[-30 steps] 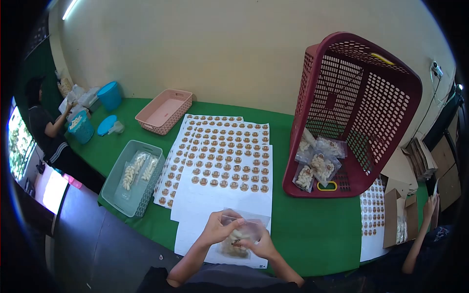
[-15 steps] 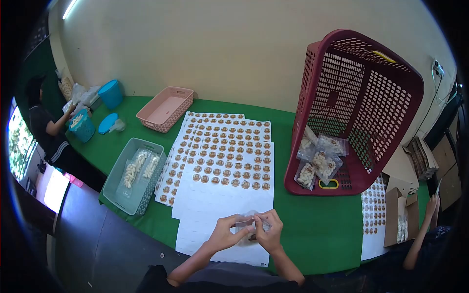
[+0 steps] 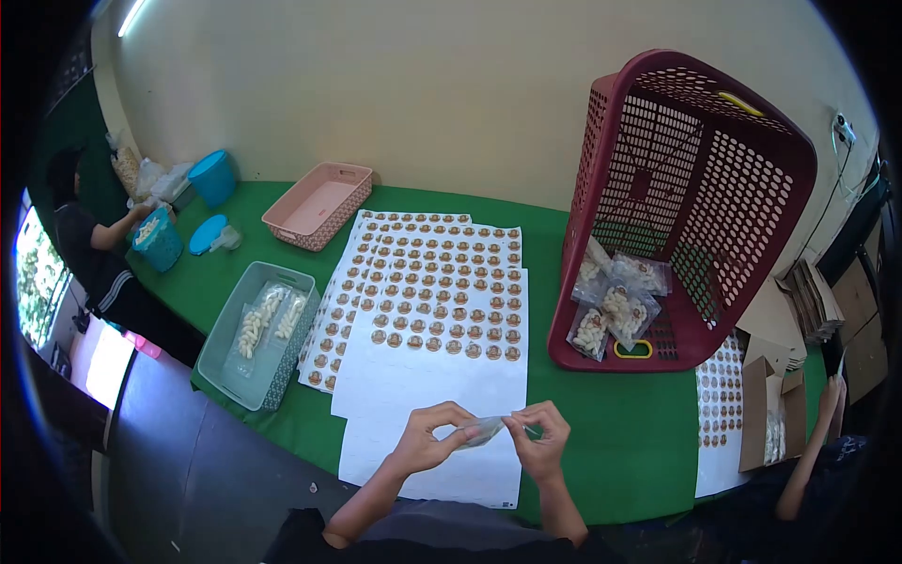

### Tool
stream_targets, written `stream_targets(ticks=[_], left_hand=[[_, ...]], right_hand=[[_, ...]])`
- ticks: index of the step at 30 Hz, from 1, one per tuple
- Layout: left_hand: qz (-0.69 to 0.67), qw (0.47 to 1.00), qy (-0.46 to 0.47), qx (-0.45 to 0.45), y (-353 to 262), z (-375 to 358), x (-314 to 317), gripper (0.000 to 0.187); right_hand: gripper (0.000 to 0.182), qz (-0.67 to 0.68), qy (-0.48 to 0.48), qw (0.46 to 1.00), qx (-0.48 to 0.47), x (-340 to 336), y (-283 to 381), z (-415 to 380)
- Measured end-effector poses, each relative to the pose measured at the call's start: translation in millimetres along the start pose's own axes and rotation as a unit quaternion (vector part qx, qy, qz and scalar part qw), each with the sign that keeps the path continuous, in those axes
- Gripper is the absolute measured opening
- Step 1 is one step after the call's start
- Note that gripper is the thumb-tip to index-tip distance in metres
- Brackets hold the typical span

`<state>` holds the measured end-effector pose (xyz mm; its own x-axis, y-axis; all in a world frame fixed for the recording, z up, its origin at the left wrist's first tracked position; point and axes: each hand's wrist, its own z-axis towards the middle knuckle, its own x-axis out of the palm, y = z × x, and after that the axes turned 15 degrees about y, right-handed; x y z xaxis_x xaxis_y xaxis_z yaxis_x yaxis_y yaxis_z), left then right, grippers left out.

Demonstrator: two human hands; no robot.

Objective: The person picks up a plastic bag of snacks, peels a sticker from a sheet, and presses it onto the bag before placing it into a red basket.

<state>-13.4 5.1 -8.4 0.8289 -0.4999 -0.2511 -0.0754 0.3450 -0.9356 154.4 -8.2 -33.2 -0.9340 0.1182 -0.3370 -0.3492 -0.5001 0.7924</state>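
Between my two hands is a small clear plastic bag (image 3: pixel 482 431), held over the lower part of the white sticker sheets (image 3: pixel 427 385). My left hand (image 3: pixel 432 438) pinches its left side between thumb and fingers. At its right upper corner, my right hand (image 3: pixel 539 440) pinches the edge with thumb and fingertips. The bag is seen nearly edge-on, so its contents are hard to make out. Rows of round brown stickers (image 3: pixel 442 291) cover the upper part of the sheets; the lower part is bare white.
A tilted maroon basket (image 3: pixel 575 235) holds several filled bags (image 3: pixel 620 312). Left stand a green tray (image 3: pixel 221 362) with packed bags, a pink tray (image 3: pixel 315 202), and blue tubs (image 3: pixel 212 179). One person (image 3: pixel 89 240) stands far left; another person's arm (image 3: pixel 810 451) is near a cardboard box (image 3: pixel 754 428).
The bag has turned from facing me to nearly edge-on and flatter. My right hand has moved slightly right, and my hands are a little farther apart.
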Motion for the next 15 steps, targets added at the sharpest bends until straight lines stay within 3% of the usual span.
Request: stream_targets(ticks=[4, 6, 10, 15], left_hand=[[0.019, 0.995, -0.096, -0.034, 10.1, 5.4, 4.7, 0.005], [0.203, 0.967, -0.151, 0.041, 21.8, 10.8, 3.4, 0.007], [0.111, 0.979, -0.168, -0.015, 33.0, 11.4, 12.7, 0.011], [0.005, 0.982, -0.181, -0.06, 39.7, 7.2, 12.2, 0.011]], right_hand=[[0.015, 0.022, 0.053, 0.998, 0.029, -3.3, 11.3, -4.2], [0.015, 0.027, 0.088, 0.995, 0.024, 0.6, 21.3, -5.6], [0.013, 0.063, 0.135, 0.989, 0.013, 3.6, 23.2, -3.3], [0.014, 0.004, 0.242, 0.97, 0.035, -12.7, 16.0, 2.9]])
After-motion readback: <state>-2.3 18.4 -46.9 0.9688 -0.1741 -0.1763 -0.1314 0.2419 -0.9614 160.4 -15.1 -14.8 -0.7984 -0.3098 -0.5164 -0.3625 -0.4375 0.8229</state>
